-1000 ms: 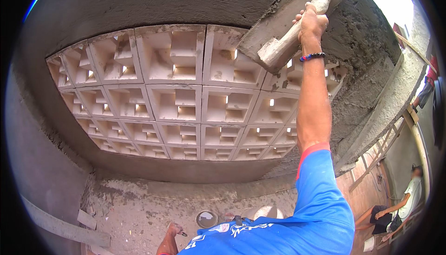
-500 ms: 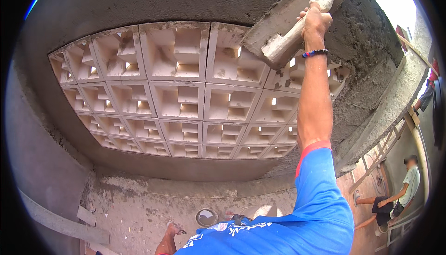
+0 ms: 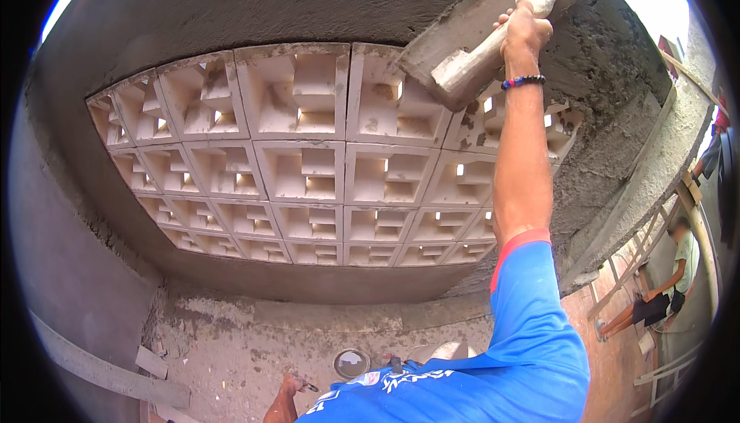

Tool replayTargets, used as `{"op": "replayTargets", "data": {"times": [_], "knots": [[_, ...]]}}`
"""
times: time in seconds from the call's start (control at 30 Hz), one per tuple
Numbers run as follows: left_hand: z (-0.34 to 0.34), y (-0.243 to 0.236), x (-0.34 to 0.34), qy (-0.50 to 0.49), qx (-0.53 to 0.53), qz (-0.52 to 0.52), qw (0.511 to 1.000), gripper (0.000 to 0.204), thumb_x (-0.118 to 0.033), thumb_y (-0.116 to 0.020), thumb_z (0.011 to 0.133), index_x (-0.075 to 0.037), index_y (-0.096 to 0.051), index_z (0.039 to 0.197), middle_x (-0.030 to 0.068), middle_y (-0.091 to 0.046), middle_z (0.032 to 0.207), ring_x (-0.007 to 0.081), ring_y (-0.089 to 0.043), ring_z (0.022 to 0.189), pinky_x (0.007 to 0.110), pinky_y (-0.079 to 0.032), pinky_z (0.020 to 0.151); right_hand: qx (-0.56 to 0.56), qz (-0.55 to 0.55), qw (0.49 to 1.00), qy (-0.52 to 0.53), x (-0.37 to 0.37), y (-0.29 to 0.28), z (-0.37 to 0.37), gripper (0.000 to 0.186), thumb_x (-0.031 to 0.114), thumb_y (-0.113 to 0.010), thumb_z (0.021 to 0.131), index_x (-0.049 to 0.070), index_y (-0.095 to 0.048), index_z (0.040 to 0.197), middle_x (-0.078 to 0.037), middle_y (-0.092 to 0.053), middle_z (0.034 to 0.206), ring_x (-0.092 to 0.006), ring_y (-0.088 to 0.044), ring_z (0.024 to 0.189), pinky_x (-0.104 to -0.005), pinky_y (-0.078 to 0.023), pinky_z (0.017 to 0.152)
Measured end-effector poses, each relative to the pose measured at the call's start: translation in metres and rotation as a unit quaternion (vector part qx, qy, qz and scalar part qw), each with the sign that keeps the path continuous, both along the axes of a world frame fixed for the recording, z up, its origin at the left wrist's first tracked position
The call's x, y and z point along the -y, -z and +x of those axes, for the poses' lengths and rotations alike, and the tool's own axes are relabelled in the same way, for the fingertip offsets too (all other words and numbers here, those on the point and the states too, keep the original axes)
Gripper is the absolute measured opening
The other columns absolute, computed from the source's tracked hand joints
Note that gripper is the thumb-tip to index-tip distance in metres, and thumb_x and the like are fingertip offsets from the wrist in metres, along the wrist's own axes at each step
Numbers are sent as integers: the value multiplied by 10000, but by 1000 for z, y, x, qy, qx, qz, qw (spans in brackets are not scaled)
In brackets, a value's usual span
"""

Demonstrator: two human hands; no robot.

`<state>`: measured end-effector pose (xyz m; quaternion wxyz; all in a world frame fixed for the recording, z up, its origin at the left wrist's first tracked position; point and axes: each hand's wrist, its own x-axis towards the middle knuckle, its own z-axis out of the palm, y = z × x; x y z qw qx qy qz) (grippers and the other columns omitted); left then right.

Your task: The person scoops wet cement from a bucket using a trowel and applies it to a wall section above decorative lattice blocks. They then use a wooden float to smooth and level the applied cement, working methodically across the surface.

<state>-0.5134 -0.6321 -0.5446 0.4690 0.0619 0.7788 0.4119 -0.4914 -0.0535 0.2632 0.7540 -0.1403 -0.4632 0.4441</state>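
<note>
Raised on my outstretched right arm, my right hand (image 3: 526, 31) is closed round the thick, mortar-caked handle of a plastering float (image 3: 439, 41). The float's broad flat board lies against the grey plastered wall (image 3: 254, 7), above the upper right of a panel of pale openwork blocks (image 3: 301, 165). One corner of the board overlaps the top row of blocks. Low down beside my blue shirt, my left hand (image 3: 291, 386) is bent, with something small and dark at its fingers that I cannot make out.
A round bucket (image 3: 351, 363) stands on the mortar-spattered floor (image 3: 223, 346). A long board (image 3: 108, 369) lies at lower left. Rough wet mortar (image 3: 609, 68) covers the wall's right part, beside a concrete edge (image 3: 617, 215). Beyond it are another person (image 3: 669, 276) and timber poles (image 3: 701, 246).
My view has shifted slightly, so the block panel sits a little lower. The float stays at nearly the same spot. The person at right has risen to a more upright stance.
</note>
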Motion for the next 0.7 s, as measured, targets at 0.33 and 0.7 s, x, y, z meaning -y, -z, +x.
{"op": "replayTargets", "data": {"times": [0.33, 0.7], "knots": [[-18, 21, 7, 17, 22, 30, 999, 233, -158, -581, 930, 48, -629, 1026, 156, -702, 828, 271, -694, 681, 401, -617, 586, 43, -15, 999, 28, 2, 31, -4, 264, 171, -606, 912, -71, -523, 843, -98, -559, 707, -158, -547, 484, -321, -473, 406], [10, 9, 49, 269, -167, 95, 944, 136, 18, -656, 846, 54, -632, 974, 170, -704, 856, 293, -712, 677, 386, -610, 492, 120, 60, 990, 35, 11, 43, -6, 283, 136, -612, 896, -112, -488, 955, -140, -607, 685, -177, -594, 456, -316, -501, 374]]}}
